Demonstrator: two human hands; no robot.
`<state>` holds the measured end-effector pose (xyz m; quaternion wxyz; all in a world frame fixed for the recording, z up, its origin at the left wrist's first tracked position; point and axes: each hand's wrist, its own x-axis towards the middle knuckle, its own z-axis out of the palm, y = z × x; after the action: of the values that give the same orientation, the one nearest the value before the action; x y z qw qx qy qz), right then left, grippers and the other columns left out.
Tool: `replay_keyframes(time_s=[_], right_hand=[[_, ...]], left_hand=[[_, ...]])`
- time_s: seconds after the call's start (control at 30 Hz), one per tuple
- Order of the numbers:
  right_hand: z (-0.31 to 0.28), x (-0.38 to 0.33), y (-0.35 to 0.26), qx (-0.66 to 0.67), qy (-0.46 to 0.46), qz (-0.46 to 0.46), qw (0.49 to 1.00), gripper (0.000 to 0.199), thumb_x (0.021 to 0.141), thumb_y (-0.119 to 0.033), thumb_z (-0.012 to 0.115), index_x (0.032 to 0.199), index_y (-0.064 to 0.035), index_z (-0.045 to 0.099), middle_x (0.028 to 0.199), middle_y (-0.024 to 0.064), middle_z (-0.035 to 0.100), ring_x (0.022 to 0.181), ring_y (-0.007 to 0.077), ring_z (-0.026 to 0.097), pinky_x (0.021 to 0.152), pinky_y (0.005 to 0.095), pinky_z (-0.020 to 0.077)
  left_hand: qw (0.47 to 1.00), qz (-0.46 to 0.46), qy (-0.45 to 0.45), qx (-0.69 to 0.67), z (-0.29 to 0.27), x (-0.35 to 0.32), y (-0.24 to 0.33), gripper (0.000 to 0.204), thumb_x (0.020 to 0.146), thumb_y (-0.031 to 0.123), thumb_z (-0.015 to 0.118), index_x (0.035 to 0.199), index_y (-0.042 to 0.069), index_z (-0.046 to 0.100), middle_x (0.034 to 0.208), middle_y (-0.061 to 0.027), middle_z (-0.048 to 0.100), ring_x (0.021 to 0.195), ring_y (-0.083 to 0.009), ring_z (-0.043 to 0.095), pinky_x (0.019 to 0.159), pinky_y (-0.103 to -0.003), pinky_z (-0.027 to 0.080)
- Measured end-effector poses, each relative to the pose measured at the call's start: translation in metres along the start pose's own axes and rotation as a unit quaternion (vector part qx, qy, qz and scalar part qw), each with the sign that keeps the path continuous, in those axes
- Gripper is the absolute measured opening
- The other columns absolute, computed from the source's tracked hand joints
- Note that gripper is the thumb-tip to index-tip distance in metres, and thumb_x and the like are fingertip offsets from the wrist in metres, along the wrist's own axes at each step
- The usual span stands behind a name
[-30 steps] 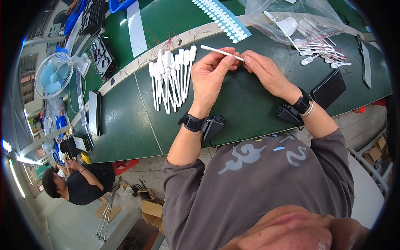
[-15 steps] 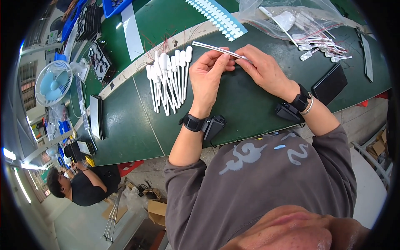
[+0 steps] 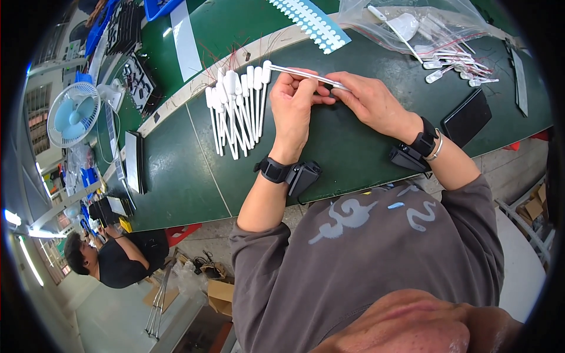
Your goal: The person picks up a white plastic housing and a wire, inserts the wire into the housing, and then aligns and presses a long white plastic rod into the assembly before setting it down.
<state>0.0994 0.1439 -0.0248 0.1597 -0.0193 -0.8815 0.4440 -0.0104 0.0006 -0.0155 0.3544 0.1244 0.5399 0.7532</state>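
A row of swabs (image 3: 235, 112) is lying on the table (image 3: 176, 176), just left of both hands. A plastic bag (image 3: 424, 23) is sitting behind the right hand (image 3: 371, 103), and a fan (image 3: 73, 115) is standing far left.

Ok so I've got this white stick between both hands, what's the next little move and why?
Probably lay it down at the right end of the row of white sticks. The left hand and right hand pinch one white stick just above the green table, its padded end close beside the row's last piece, and the finished ones lie there side by side.
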Motion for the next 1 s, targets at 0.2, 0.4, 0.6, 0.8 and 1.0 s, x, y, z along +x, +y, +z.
replay_keyframes(time_s=[0.2, 0.4, 0.6, 0.8, 1.0], right_hand=[[-0.011, 0.006, -0.007, 0.106, -0.073, 0.141, 0.982, 0.025, 0.100, -0.018, 0.050, 0.118, -0.0016, 0.055, 0.106, 0.0138, 0.067, 0.089, 0.0237, 0.066, 0.076, 0.0339, 0.0501], [-0.016, 0.012, 0.013, 0.561, 0.019, 0.189, 0.806, 0.024, 0.104, -0.026, 0.043, 0.114, -0.0063, 0.053, 0.128, 0.0178, 0.060, 0.115, 0.0228, 0.059, 0.092, 0.0316, 0.0460], [-0.014, 0.014, 0.012, 0.566, 0.033, 0.161, 0.808, 0.023, 0.105, -0.027, 0.042, 0.113, -0.0071, 0.052, 0.137, 0.0205, 0.053, 0.125, 0.0252, 0.053, 0.101, 0.0324, 0.0430], [-0.021, 0.016, 0.000, 0.505, 0.029, 0.134, 0.852, 0.023, 0.105, -0.028, 0.042, 0.113, -0.0082, 0.052, 0.135, 0.0206, 0.054, 0.123, 0.0256, 0.055, 0.104, 0.0348, 0.0429], [-0.027, 0.008, -0.029, 0.508, 0.041, 0.124, 0.851, 0.022, 0.104, -0.028, 0.043, 0.112, -0.0093, 0.051, 0.134, 0.0200, 0.055, 0.120, 0.0255, 0.058, 0.102, 0.0355, 0.0458]], left_hand=[[1.000, -0.006, -0.012, 0.003, 0.004, 0.001, 0.002, 0.017, 0.095, 0.008, 0.057, 0.108, -0.003, 0.059, 0.090, -0.0097, 0.064, 0.072, -0.0122, 0.063, 0.066, -0.027, 0.057], [0.994, 0.060, 0.029, 0.083, 0.006, -0.001, 0.006, 0.019, 0.097, 0.014, 0.058, 0.105, -0.002, 0.063, 0.088, -0.0066, 0.066, 0.070, -0.0098, 0.062, 0.065, -0.024, 0.054], [0.986, -0.055, -0.100, 0.120, 0.009, -0.007, 0.000, 0.024, 0.098, 0.020, 0.058, 0.099, -0.002, 0.068, 0.086, -0.0058, 0.069, 0.070, -0.0084, 0.061, 0.065, -0.023, 0.051], [0.970, -0.072, -0.152, 0.178, 0.019, -0.013, 0.009, 0.031, 0.099, 0.025, 0.057, 0.107, -0.003, 0.067, 0.091, -0.0087, 0.070, 0.074, -0.0096, 0.063, 0.068, -0.023, 0.052], [0.977, -0.018, -0.125, 0.174, 0.030, -0.032, 0.015, 0.026, 0.095, 0.023, 0.062, 0.099, -0.001, 0.069, 0.083, -0.0043, 0.069, 0.069, -0.0075, 0.061, 0.064, -0.022, 0.050]])
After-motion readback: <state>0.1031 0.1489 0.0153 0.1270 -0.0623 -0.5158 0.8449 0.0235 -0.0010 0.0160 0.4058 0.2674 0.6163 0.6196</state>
